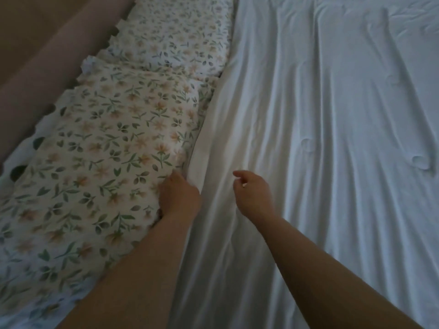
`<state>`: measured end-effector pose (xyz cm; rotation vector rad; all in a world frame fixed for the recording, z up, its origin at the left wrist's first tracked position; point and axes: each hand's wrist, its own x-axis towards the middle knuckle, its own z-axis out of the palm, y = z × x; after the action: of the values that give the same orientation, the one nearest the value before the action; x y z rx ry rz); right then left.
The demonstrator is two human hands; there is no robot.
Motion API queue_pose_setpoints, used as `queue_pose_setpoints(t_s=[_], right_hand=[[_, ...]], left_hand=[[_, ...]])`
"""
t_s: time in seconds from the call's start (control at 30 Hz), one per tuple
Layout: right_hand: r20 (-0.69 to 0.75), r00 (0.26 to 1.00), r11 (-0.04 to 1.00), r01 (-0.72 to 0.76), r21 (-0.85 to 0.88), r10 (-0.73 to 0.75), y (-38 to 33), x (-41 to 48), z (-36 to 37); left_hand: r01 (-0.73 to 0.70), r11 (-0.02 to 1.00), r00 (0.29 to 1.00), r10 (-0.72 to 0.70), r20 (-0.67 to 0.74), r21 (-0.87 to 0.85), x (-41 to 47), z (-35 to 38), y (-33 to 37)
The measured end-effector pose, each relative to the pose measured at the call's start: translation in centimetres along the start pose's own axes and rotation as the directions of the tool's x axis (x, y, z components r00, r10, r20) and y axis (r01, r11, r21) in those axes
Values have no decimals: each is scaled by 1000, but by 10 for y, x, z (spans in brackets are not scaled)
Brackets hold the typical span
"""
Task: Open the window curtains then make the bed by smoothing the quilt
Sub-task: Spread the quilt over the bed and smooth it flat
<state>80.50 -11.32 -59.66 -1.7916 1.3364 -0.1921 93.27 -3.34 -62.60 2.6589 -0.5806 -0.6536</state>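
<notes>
The white quilt (pixel 320 138) lies rumpled across the bed, filling the view from 12 to 5 o'clock. The left hand (pixel 180 198) pinches its grip together on the quilt's edge beside the near floral pillow (pixel 107 150). At its 3 o'clock, the right hand (pixel 253 193) hovers above the quilt, fingers loosely curled, holding nothing.

Two floral pillows line the left side — the near pillow (pixel 95 162) with bigger orange blooms and green leaves, the far pillow (pixel 180 32) in a finer print — both tucked against a padded brownish headboard (pixel 40 51).
</notes>
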Motion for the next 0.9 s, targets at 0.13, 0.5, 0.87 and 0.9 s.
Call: queue_pose_setpoints(t_s=[0.13, 0.5, 0.87, 0.9], right_hand=[[-30, 999, 999, -25, 46, 27, -21, 36, 19], [-292, 957, 985, 42, 165, 8, -90, 87, 62], [196, 964, 975, 201, -96, -179, -100, 79, 90], [98, 963, 966, 257, -44, -251, -108, 76, 85]], left_hand=[[-129, 991, 992, 129, 14, 23, -3, 4, -8], [-233, 892, 972, 220, -78, -389, -19, -17, -15], [-44, 925, 999, 38, -25, -377, -25, -25, -37], [-75, 916, 997, 57, -55, -395, -29, -27, -32]])
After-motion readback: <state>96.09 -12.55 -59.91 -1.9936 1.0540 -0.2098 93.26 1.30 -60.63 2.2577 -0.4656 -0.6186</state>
